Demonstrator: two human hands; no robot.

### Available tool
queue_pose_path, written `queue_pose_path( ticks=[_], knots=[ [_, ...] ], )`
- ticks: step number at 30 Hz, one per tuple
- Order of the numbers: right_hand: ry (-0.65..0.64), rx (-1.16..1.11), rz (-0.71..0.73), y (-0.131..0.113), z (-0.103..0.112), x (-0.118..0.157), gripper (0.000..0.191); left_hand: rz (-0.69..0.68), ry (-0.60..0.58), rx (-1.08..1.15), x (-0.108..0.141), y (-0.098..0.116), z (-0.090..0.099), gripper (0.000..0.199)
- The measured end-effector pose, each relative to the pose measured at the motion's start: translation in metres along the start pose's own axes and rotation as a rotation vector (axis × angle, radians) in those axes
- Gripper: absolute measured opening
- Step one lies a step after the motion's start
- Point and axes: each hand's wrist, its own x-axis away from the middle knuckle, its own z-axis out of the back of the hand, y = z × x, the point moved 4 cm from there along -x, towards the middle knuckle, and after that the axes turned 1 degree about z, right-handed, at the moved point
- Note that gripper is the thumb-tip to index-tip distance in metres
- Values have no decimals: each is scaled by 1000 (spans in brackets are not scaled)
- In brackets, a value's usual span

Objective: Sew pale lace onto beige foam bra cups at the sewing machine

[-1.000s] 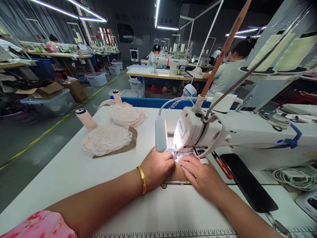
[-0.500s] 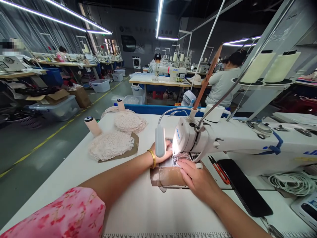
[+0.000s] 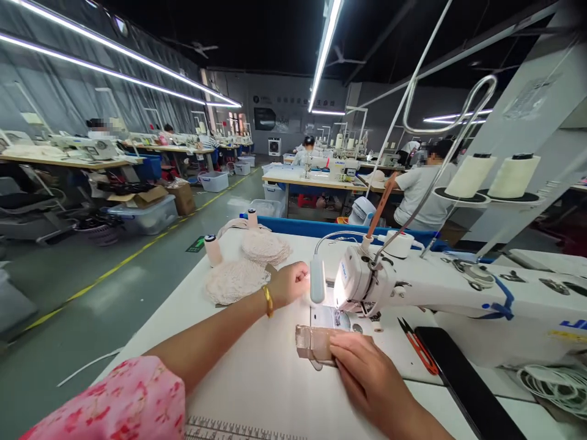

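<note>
Resting my right grip (image 3: 364, 370) on the brown strip (image 3: 315, 343), clamping indiscernible; my left grip (image 3: 290, 283) sits curled beside the lamp (image 3: 317, 280).

Strip lights (image 3: 325, 55) glare white against a nearly black ceiling (image 3: 275, 36), and the back wall (image 3: 233, 85) sits in dimness. Past the left edge of the worktop (image 3: 247, 379), the dull floor (image 3: 137, 275) carries pale, smeared reflections. The small lamp (image 3: 317, 281) throws a harsh glow that burns out the front of the machine (image 3: 348, 284). Beyond the worktop's far edge, details soften, and pixel blocks mask patches. Wide-angle stretching makes the spools (image 3: 468, 177) lean and the sleeve (image 3: 123, 397) loom.
</note>
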Motion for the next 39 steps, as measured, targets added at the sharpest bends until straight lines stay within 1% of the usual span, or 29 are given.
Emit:
queue_pose_path(
  ticks=[2, 3, 5, 6, 7, 8, 9, 10, 11, 14, 16, 17, 19, 21, 23, 25, 28, 30, 31, 32, 33, 34, 35, 37, 38, 39],
  knots=[
    [4, -85, -20, -20, 2, -12, 43, -27, -75, -82, 32, 16, 19, 10],
    [15, -118, -55, -28, 4, -20, 43, -75, -128, -136, 50, 27, 24, 10],
    [12, -201, -154, -43, 3, -36, 46, -250, -238, -287, 85, 49, 30, 11],
    [-18, -265, -202, -49, 0, -44, 48, -356, -272, -368, 101, 59, 31, 11],
    [-59, -339, -241, -55, -4, -51, 47, -464, -275, -448, 117, 68, 33, 12],
    [-94, -412, -267, -61, -9, -57, 40, -560, -244, -519, 132, 75, 36, 14],
    [-102, -469, -274, -66, -12, -62, 29, -637, -188, -574, 145, 80, 40, 15],
    [-76, -496, -259, -72, -15, -66, 17, -719, -118, -620, 158, 84, 45, 16],
    [-18, -485, -224, -77, -15, -68, 8, -807, -51, -659, 170, 86, 49, 18],
    [209, -297, -39, -94, -11, -66, 15, -1060, 85, -708, 202, 83, 61, 20],
    [291, -143, 86, -105, -7, -61, 20, -1178, 145, -731, 217, 76, 65, 21],
    [309, -79, 140, -110, -5, -59, 22, -1208, 169, -748, 223, 71, 65, 21],
    [303, 13, 220, -116, -3, -56, 23, -1236, 215, -772, 230, 63, 64, 21],
    [312, 54, 257, -119, -2, -54, 22, -1242, 270, -764, 233, 58, 63, 19],
    [349, 60, 268, -121, 0, -54, 21, -1236, 328, -731, 234, 57, 64, 16],
    [379, 45, 269, -121, -1, -55, 20, -1212, 377, -693, 232, 57, 65, 15],
    [375, 11, 230, -119, -7, -57, 20, -1143, 394, -697, 226, 56, 61, 14],
    [342, -59, 162, -114, -13, -60, 19, -998, 421, -680, 219, 53, 56, 12],
    [311, -117, 116, -110, -16, -62, 19, -897, 418, -627, 214, 51, 54, 15],
    [267, -187, 61, -106, -19, -64, 17, -786, 387, -545, 209, 48, 52, 18],
    [211, -264, -15, -100, -23, -66, 15, -676, 321, -444, 202, 45, 49, 18],
    [139, -346, -115, -93, -27, -67, 12, -562, 221, -339, 195, 41, 46, 16],
    [54, -431, -233, -86, -31, -68, 10, -433, 96, -241, 186, 37, 43, 14],
    [-135, -604, -480, -70, -42, -66, 21, -122, -146, -74, 169, 28, 38, 12],
    [-218, -697, -582, -62, -47, -64, 28, 42, -242, -3, 160, 23, 37, 11],
    [-278, -794, -655, -55, -52, -61, 36, 179, -314, 52, 152, 19, 37, 9]
  ],
)
